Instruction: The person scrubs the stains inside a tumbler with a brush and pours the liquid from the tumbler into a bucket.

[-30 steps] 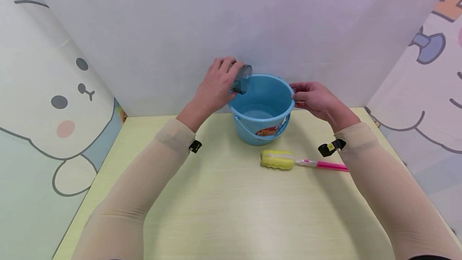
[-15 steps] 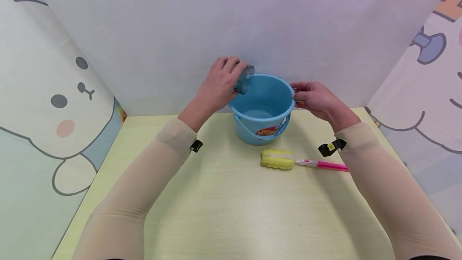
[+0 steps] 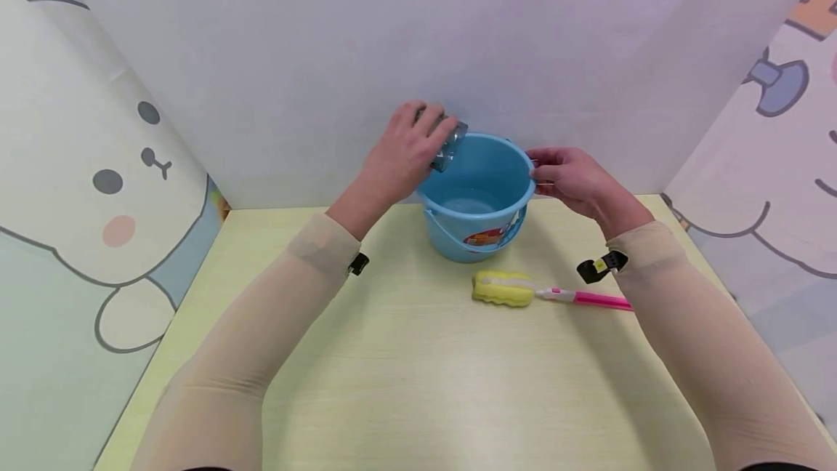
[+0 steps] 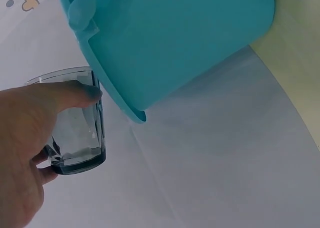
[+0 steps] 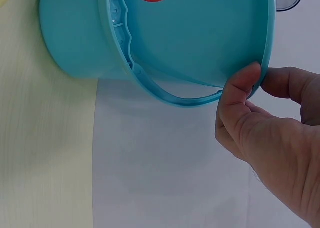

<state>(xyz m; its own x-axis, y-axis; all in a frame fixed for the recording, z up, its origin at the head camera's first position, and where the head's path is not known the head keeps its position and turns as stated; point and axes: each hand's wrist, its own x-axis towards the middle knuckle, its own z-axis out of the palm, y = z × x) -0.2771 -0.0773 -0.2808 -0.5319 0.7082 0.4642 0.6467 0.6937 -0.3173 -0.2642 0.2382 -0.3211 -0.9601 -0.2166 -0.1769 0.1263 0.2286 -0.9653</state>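
Note:
A blue plastic bucket (image 3: 461,238) stands upright at the back of the table, some water (image 3: 468,202) at its bottom. My left hand (image 3: 408,147) grips a clear dark-tinted drinking glass (image 4: 77,130), tilted over the bucket's left rim with its mouth toward the inside. In the left wrist view the thumb lies along the glass close to the bucket rim. My right hand (image 3: 569,176) pinches the bucket's right rim, thumb and fingers on either side of it, near the handle's (image 5: 185,101) joint.
A sponge brush (image 3: 503,289) with a yellow head and a pink and white handle lies on the pale wooden table (image 3: 405,369), in front of the bucket. A white wall (image 3: 314,57) rises right behind it. Cartoon-printed panels (image 3: 78,166) flank both sides.
My left hand has shifted slightly right, and the glass has tipped further over the bucket, its mouth turned more downward. The right hand, bucket and brush have stayed in place.

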